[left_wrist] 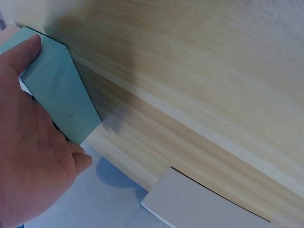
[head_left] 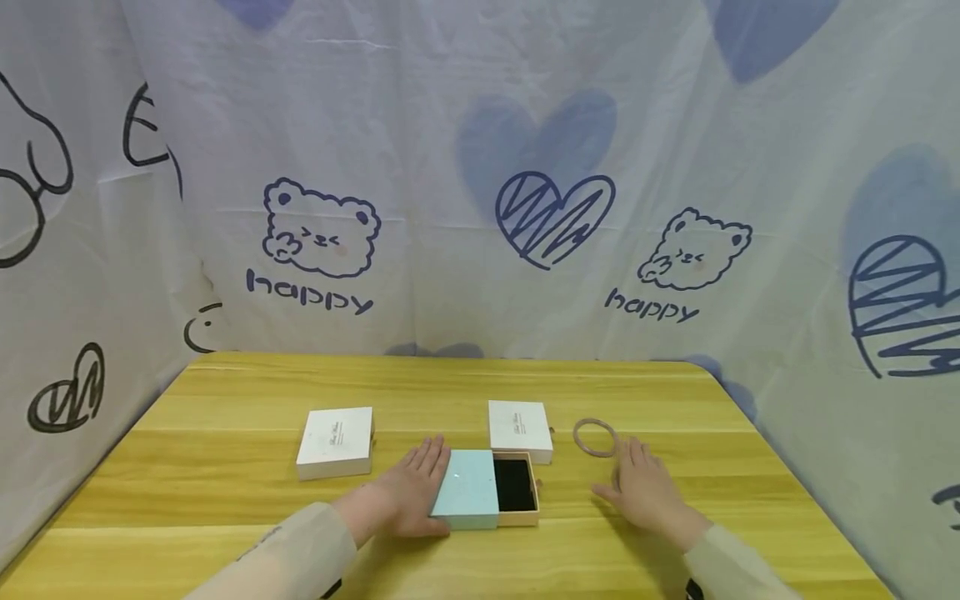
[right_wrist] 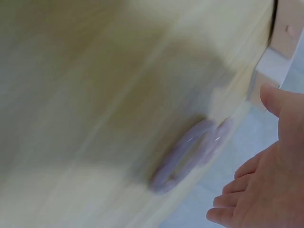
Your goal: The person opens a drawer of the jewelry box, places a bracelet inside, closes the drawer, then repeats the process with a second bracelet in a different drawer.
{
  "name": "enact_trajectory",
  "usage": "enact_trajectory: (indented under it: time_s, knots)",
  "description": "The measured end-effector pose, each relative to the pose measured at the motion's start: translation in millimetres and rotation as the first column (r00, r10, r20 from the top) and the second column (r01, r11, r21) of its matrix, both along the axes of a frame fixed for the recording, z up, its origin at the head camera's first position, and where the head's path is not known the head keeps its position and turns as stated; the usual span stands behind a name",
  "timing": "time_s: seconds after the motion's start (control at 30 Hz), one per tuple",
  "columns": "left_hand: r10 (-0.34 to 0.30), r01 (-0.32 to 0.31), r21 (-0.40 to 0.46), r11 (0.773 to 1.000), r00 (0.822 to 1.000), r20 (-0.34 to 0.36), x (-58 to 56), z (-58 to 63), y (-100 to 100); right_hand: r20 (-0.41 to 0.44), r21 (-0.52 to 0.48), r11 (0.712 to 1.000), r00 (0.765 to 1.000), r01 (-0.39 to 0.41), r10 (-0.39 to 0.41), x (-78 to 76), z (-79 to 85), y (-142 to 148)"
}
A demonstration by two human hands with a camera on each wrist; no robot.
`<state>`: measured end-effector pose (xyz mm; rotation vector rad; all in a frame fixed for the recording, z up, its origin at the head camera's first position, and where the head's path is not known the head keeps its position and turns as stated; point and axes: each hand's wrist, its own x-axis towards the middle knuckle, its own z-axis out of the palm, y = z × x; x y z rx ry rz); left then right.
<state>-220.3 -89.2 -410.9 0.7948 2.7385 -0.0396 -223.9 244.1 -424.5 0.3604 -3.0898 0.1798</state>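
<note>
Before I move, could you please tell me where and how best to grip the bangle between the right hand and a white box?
I'd pinch the left edge of the bangle, coming from above with one finger inside it. It seems to lie flat, its middle is open, and the right hand crowds its right side.

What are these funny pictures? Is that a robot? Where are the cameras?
No robot here: those are a person's own two hands. The wide picture comes from a camera on the person's head, looking forward and down. The two tilted ones come from a camera on each wrist, watching that hand.

On the table lie two white boxes, a blue box with its drawer partly out, and two rings. The left hand holds the blue box. The right hand is open near the rings, holding nothing.
</note>
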Motion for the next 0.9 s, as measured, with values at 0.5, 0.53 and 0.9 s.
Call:
enact_trajectory:
  time_s: [0.5,0.53,0.9]
  knots:
    - [0.002,-0.002,-0.004,1.000,1.000,-0.031,-0.1,-2.0,0,0.126,-0.039,0.999,0.992,0.035,-0.030,1.2,-14.5,39]
    - [0.001,-0.001,-0.004,1.000,1.000,-0.031,-0.2,-2.1,0,0.127,-0.034,0.999,0.991,0.040,-0.035,1.0,-15.6,40]
    - [0.006,-0.006,0.006,1.000,1.000,-0.018,0.5,-1.7,0,-0.046,0.088,0.996,0.999,0.027,-0.023,1.5,-20.5,40]
